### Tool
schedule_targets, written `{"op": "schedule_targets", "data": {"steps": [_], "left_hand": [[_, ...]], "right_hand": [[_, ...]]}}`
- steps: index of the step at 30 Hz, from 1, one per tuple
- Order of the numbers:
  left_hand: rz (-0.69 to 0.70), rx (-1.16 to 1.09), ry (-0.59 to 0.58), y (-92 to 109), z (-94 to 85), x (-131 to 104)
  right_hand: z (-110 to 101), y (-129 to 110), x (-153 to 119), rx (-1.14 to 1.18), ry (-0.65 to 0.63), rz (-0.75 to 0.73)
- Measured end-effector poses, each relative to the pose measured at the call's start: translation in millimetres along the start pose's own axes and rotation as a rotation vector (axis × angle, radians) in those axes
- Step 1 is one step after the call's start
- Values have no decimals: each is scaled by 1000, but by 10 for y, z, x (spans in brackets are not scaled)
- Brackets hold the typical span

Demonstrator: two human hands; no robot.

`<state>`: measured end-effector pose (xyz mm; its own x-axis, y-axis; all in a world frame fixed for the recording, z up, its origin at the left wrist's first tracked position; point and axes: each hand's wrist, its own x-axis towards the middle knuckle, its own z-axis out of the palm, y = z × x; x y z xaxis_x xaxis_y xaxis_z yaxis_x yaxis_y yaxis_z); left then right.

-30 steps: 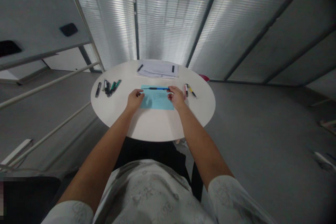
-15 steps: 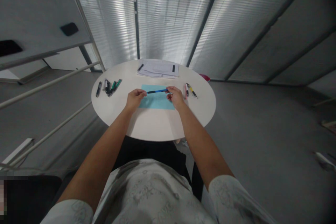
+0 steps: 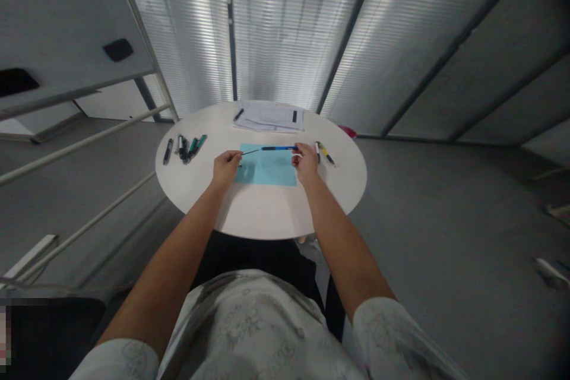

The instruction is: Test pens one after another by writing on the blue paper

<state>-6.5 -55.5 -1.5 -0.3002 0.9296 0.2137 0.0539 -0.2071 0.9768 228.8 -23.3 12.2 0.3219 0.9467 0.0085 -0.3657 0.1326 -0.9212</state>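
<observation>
Over a light-blue sheet [image 3: 267, 173] on the round table, my right hand [image 3: 307, 161] pinches one end of a blue pen barrel [image 3: 280, 148] with a black grip, held roughly level and pointing left. My left hand [image 3: 226, 167] is closed on a thin dark pen refill [image 3: 250, 152], which slants up to the right. Its right tip lies close to the barrel's open left end; I cannot tell whether they touch. A small dark bit shows just under my left fingertips, too small to make out.
Several markers and pens [image 3: 190, 148] lie on the left of the white table [image 3: 262, 214]. A yellow-and-black pen [image 3: 328, 154] lies beside a marker [image 3: 317, 151] near my right hand. At the back is a stack of papers [image 3: 267, 117] with dark items on it.
My right hand has moved right and slightly up with the blue barrel. The thin refill now shows between the barrel and my left hand, which has shifted a little left.
</observation>
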Motion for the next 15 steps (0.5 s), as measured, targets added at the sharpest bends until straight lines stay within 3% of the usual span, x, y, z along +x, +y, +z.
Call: {"op": "schedule_targets", "data": {"steps": [7, 15], "left_hand": [[-13, -20, 98, -63, -10, 61], [-3, -20, 69, -94, -22, 79]], "right_hand": [[11, -10, 5, -121, 105, -166], [56, -10, -79, -380, 13, -340]]}}
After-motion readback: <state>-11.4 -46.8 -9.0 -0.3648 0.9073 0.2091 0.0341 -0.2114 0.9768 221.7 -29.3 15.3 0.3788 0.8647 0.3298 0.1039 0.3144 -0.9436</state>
